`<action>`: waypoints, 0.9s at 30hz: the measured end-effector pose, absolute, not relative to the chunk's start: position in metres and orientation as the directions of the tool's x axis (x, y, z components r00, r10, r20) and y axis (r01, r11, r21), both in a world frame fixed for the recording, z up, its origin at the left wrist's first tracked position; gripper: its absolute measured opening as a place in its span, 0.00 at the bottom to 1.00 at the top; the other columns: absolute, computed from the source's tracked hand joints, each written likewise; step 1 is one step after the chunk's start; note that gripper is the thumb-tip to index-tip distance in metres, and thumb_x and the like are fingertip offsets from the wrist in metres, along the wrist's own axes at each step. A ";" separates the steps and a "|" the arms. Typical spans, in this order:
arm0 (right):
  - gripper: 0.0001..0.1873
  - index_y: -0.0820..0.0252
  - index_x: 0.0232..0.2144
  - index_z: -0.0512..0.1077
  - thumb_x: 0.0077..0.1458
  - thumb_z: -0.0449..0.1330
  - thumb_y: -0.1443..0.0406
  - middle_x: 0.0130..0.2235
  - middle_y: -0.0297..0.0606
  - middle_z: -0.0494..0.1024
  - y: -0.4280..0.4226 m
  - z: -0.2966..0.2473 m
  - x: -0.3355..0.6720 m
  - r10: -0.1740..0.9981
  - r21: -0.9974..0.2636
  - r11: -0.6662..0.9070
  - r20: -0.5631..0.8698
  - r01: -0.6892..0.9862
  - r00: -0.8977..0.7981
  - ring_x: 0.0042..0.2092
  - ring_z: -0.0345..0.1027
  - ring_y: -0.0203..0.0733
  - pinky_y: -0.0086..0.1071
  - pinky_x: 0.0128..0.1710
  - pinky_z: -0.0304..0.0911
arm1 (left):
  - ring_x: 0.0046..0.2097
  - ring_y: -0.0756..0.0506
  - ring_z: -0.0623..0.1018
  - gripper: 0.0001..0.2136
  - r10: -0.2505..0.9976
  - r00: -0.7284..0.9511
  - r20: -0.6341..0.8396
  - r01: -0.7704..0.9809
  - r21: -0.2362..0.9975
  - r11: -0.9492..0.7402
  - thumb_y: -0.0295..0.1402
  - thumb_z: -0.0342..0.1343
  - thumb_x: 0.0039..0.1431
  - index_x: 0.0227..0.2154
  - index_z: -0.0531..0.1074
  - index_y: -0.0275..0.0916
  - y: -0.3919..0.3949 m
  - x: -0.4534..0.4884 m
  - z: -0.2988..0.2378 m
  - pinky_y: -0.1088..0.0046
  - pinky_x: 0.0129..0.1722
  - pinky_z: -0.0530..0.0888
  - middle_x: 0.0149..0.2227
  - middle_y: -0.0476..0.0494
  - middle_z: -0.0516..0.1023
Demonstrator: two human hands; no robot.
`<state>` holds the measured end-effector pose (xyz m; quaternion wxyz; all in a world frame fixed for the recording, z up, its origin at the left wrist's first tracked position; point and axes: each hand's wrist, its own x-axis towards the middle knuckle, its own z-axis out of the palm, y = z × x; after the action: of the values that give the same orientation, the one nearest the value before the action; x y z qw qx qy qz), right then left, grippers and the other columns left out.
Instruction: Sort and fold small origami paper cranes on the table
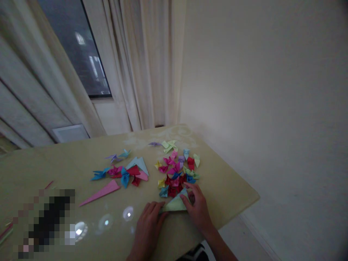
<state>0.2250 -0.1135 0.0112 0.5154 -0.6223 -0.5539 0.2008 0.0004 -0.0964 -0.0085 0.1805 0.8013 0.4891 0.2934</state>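
Note:
A pale green folded paper (175, 203), roughly triangular, lies near the table's front edge between my hands. My left hand (149, 226) pinches its narrow left end. At the wider right end, the thumb and fingers of my right hand (198, 206) close on the paper. Just beyond it sits a cluster of small folded paper figures (175, 181) in red, pink, blue, yellow and green. To the left is a second group with a blue paper figure (125, 177), a light blue folded piece (138, 165) and a long pink folded paper (102, 192).
The glossy yellowish table (231, 192) reflects ceiling lights and ends in a corner at right. A pixelated dark patch (49, 221) covers the left front. Thin sticks (7, 230) lie beside it. Behind are curtains (152, 65) and a window; a plain wall (261, 90) stands at right.

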 end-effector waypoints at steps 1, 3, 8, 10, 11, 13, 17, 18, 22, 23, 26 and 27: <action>0.19 0.58 0.53 0.77 0.60 0.65 0.60 0.45 0.43 0.80 -0.114 0.011 0.226 0.886 -0.857 0.145 0.334 0.494 0.321 0.36 0.74 0.43 0.35 0.41 0.73 | 0.46 0.41 0.81 0.09 0.891 0.346 0.294 0.680 0.576 -0.454 0.36 0.59 0.67 0.47 0.80 0.47 -0.097 0.000 -0.009 0.64 0.47 0.79 0.44 0.44 0.83; 0.19 0.58 0.53 0.76 0.61 0.65 0.60 0.45 0.42 0.79 -0.118 0.012 0.228 0.877 -0.846 0.150 0.353 0.512 0.327 0.36 0.73 0.42 0.35 0.41 0.73 | 0.46 0.40 0.81 0.10 0.894 0.346 0.285 0.686 0.573 -0.449 0.37 0.59 0.67 0.48 0.80 0.47 -0.097 0.000 -0.010 0.62 0.47 0.79 0.44 0.44 0.83; 0.13 0.55 0.48 0.76 0.60 0.66 0.63 0.49 0.43 0.77 -0.128 0.015 0.235 0.894 -0.816 0.217 0.386 0.535 0.226 0.49 0.75 0.48 0.36 0.48 0.73 | 0.46 0.41 0.81 0.08 0.903 0.342 0.261 0.682 0.591 -0.430 0.36 0.59 0.67 0.44 0.81 0.46 -0.098 0.002 -0.011 0.64 0.47 0.78 0.43 0.45 0.82; 0.13 0.55 0.46 0.76 0.58 0.68 0.63 0.51 0.44 0.77 -0.129 0.017 0.236 0.908 -0.810 0.229 0.378 0.540 0.181 0.52 0.74 0.49 0.36 0.49 0.73 | 0.46 0.42 0.81 0.08 0.908 0.330 0.258 0.673 0.611 -0.418 0.36 0.58 0.67 0.44 0.81 0.46 -0.098 0.002 -0.011 0.65 0.48 0.78 0.44 0.44 0.82; 0.14 0.54 0.46 0.76 0.57 0.70 0.62 0.53 0.44 0.77 -0.129 0.018 0.237 0.917 -0.805 0.229 0.367 0.547 0.158 0.54 0.74 0.50 0.37 0.51 0.73 | 0.47 0.42 0.81 0.08 0.910 0.324 0.257 0.669 0.618 -0.413 0.36 0.58 0.68 0.44 0.81 0.46 -0.099 0.002 -0.011 0.65 0.48 0.78 0.44 0.44 0.82; 0.16 0.54 0.46 0.77 0.55 0.72 0.62 0.54 0.43 0.77 -0.128 0.018 0.237 0.928 -0.796 0.226 0.352 0.561 0.125 0.56 0.73 0.51 0.38 0.54 0.72 | 0.47 0.42 0.81 0.08 0.913 0.316 0.258 0.666 0.625 -0.407 0.36 0.58 0.68 0.44 0.81 0.47 -0.099 0.002 -0.011 0.65 0.48 0.78 0.44 0.44 0.82; 0.14 0.54 0.46 0.77 0.57 0.71 0.61 0.52 0.44 0.78 -0.124 0.018 0.239 0.919 -0.796 0.243 0.372 0.555 0.132 0.53 0.75 0.51 0.40 0.54 0.72 | 0.46 0.41 0.81 0.09 0.909 0.309 0.280 0.661 0.624 -0.417 0.40 0.57 0.68 0.42 0.82 0.47 -0.097 0.000 -0.012 0.64 0.47 0.78 0.43 0.43 0.82; 0.14 0.54 0.46 0.78 0.57 0.70 0.60 0.52 0.45 0.78 -0.124 0.018 0.240 0.915 -0.793 0.252 0.382 0.554 0.131 0.53 0.75 0.51 0.40 0.54 0.73 | 0.45 0.41 0.81 0.10 0.908 0.302 0.291 0.661 0.623 -0.419 0.41 0.57 0.69 0.42 0.82 0.46 -0.096 0.000 -0.012 0.63 0.46 0.78 0.42 0.43 0.82; 0.15 0.53 0.47 0.79 0.58 0.70 0.60 0.54 0.45 0.79 -0.124 0.014 0.242 0.908 -0.763 0.270 0.404 0.587 0.108 0.56 0.74 0.52 0.44 0.59 0.71 | 0.45 0.41 0.81 0.11 0.902 0.312 0.299 0.670 0.604 -0.432 0.43 0.58 0.68 0.44 0.83 0.47 -0.095 0.003 -0.010 0.65 0.45 0.79 0.43 0.42 0.82; 0.14 0.53 0.47 0.80 0.59 0.70 0.60 0.54 0.45 0.79 -0.124 0.013 0.242 0.913 -0.753 0.263 0.397 0.603 0.097 0.56 0.75 0.53 0.44 0.59 0.71 | 0.45 0.41 0.81 0.10 0.901 0.323 0.291 0.679 0.592 -0.435 0.42 0.59 0.67 0.45 0.83 0.48 -0.095 0.004 -0.010 0.65 0.45 0.79 0.43 0.43 0.82; 0.08 0.52 0.42 0.82 0.59 0.70 0.62 0.52 0.45 0.81 -0.124 0.007 0.241 0.936 -0.718 0.238 0.350 0.655 0.044 0.55 0.76 0.54 0.46 0.58 0.72 | 0.45 0.41 0.81 0.09 0.904 0.344 0.255 0.719 0.548 -0.428 0.38 0.62 0.65 0.45 0.83 0.50 -0.096 0.006 -0.011 0.66 0.45 0.79 0.43 0.44 0.82; 0.06 0.52 0.41 0.83 0.60 0.70 0.62 0.51 0.45 0.82 -0.123 0.006 0.241 0.941 -0.705 0.235 0.337 0.669 0.025 0.54 0.76 0.54 0.47 0.57 0.72 | 0.45 0.42 0.81 0.08 0.904 0.350 0.247 0.727 0.537 -0.428 0.36 0.62 0.65 0.44 0.84 0.50 -0.096 0.007 -0.012 0.66 0.45 0.79 0.43 0.44 0.82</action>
<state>0.2409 -0.1233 0.0058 0.3989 -0.5946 -0.6769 0.1706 0.0069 -0.0960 -0.0117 0.1696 0.8038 0.5071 0.2608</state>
